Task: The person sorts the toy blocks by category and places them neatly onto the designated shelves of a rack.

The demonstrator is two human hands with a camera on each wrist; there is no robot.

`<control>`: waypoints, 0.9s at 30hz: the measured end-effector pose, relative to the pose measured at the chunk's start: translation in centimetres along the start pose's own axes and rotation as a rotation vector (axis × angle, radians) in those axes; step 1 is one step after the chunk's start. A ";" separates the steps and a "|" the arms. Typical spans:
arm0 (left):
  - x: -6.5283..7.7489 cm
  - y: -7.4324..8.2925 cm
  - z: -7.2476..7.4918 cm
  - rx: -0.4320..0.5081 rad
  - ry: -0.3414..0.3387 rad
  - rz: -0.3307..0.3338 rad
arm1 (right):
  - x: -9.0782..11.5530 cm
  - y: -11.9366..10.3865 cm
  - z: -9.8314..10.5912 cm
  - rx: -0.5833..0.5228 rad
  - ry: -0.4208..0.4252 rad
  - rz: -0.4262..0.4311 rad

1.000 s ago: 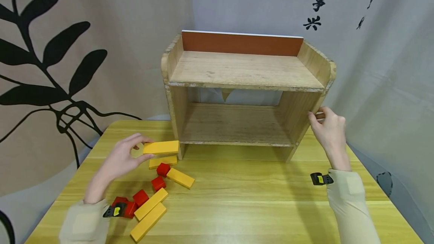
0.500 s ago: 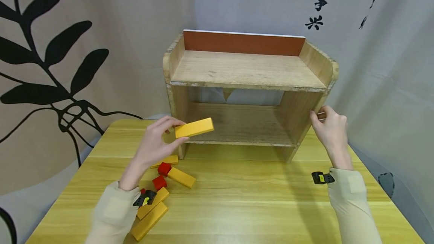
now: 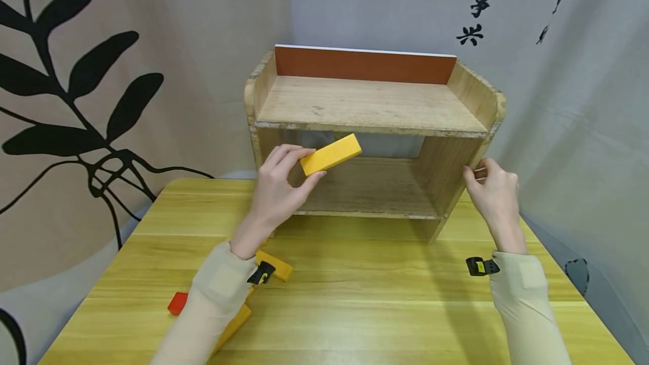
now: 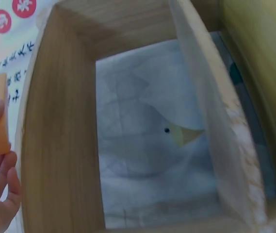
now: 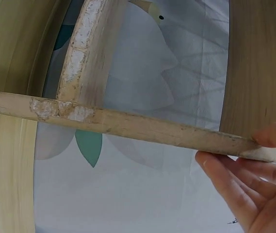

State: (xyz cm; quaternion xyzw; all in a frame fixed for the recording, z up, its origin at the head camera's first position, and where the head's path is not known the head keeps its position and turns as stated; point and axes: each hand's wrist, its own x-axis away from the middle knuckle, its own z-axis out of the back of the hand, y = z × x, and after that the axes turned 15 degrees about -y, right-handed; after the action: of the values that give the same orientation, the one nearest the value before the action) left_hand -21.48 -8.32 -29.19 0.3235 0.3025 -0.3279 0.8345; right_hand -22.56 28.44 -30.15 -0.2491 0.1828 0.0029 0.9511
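A yellow rectangular block (image 3: 332,154) is pinched between the thumb and fingers of my left hand (image 3: 278,187), tilted with its right end up. It hangs in front of the lower opening of a small two-tier wooden shelf (image 3: 370,106). In the left wrist view, the block (image 4: 0,116) and the fingertips appear at the left edge, beside the shelf board. My right hand (image 3: 492,193) holds the front edge of the shelf's right side panel; in the right wrist view the thumb is on one face of that panel (image 5: 176,134) and the fingers on the other.
On the yellowish wooden table (image 3: 385,297), a red block (image 3: 177,303) and yellow blocks (image 3: 274,265) lie at the left, partly hidden under my left forearm. Behind the shelf hangs a pale curtain (image 3: 375,4) with black writing.
My left hand has lifted the yellow block from above another block beside the shelf's left leg, moving it right and up to the shelf front. The right hand stays on the side panel.
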 end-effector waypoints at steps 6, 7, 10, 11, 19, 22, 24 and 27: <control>-2.6 1.0 -1.5 -0.056 0.096 -0.045 | 0.0 0.1 -0.1 -0.001 -0.002 -0.004; -3.0 1.1 -1.7 -0.073 0.109 -0.049 | 0.0 0.1 -0.1 -0.003 -0.002 -0.005; -4.1 1.5 -2.5 -0.125 0.146 -0.053 | 0.0 0.0 -0.1 -0.005 0.001 -0.004; -4.4 1.6 -2.8 -0.140 0.157 -0.053 | 0.1 0.0 -0.1 -0.003 0.002 -0.003; -6.7 2.5 -4.7 -0.253 0.214 -0.035 | 0.0 0.1 -0.1 0.002 0.006 -0.005; -7.3 2.9 -5.4 -0.292 0.227 -0.026 | 0.0 0.1 -0.1 0.000 0.002 -0.007; -7.7 3.3 -5.8 -0.314 0.241 -0.020 | 0.0 0.1 -0.1 -0.003 0.000 -0.010; -8.2 3.8 -6.4 -0.353 0.259 -0.002 | 0.0 0.1 -0.1 -0.008 0.002 -0.012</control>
State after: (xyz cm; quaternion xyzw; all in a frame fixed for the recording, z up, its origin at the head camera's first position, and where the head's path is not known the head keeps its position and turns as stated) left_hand -25.45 1.45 -25.94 0.2116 0.4600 -0.2264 0.8321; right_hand -22.58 28.44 -30.26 -0.2540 0.1820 -0.0024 0.9499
